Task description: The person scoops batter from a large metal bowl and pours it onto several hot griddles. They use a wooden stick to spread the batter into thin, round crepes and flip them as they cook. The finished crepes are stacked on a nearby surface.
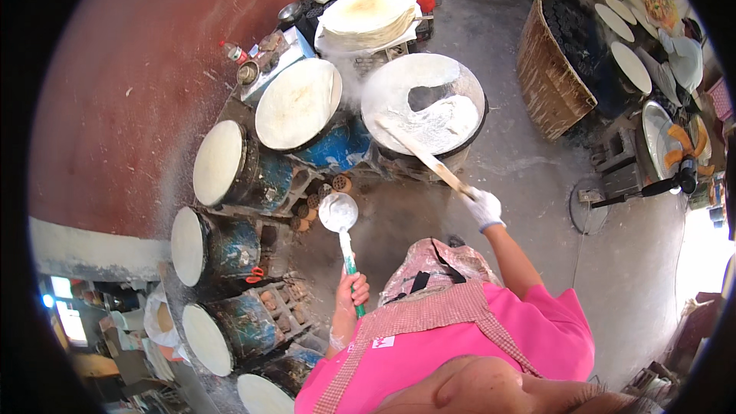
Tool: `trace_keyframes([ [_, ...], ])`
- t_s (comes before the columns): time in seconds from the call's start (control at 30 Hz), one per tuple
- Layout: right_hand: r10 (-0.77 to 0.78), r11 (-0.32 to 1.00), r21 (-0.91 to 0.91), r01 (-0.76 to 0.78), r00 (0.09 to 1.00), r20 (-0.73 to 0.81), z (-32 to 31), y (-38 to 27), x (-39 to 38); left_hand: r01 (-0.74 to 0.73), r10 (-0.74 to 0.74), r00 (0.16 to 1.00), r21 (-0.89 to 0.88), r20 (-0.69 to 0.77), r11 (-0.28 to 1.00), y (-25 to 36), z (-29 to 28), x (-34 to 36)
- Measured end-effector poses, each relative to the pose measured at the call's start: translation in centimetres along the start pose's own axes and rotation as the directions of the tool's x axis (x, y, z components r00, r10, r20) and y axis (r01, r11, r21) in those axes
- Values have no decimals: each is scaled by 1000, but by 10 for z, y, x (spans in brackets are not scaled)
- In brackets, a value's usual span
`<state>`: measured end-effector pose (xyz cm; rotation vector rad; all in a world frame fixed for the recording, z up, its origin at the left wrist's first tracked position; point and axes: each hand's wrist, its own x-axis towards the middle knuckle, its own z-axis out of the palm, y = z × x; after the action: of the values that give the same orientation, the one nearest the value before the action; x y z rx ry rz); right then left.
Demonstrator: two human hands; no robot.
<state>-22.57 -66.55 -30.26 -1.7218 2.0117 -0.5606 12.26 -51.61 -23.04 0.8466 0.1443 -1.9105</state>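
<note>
My right hand [483, 205], in a white glove, grips a long wooden spreader [418, 152] whose far end lies in the wet white batter on a round griddle [469, 83]. The batter covers the griddle except for a bare grey patch near its middle. My left hand [351, 291] is closed around the green handle of a ladle [338, 213], and the ladle's bowl, coated in white batter, hangs over the floor between the stoves. I wear a pink shirt and a checked apron.
Several round griddles on blue drum stoves curve along the left, each with a pale thin pancake [297, 103]. A stack of cooked pancakes [369, 17] sits at the back. A wicker basket [546, 69], a floor fan [675, 149] and white plates stand at right.
</note>
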Motion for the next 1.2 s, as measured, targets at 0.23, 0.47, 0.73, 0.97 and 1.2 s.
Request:
trace_keyframes([
  [0.23,170,978,159,-136,958,-229,-35,33,76,59,-50,991,72,-126,996,-2,19,30],
  [0.47,212,953,229,-200,977,-32,-29,83,47,12,-14,991,-15,-133,1000,-21,35,32],
  [0.73,168,842,536,-55,972,-163,-36,55,250,-18,21,998,51,-59,999,-27,48,32],
  [0.97,119,893,427,-139,990,72,-15,-3,154,57,-72,984,-98,-163,994,-18,24,30],
  [1.2,403,452,789,-416,884,235,-1,7,91,-2,-17,988,-121,-154,993,8,18,17],
])
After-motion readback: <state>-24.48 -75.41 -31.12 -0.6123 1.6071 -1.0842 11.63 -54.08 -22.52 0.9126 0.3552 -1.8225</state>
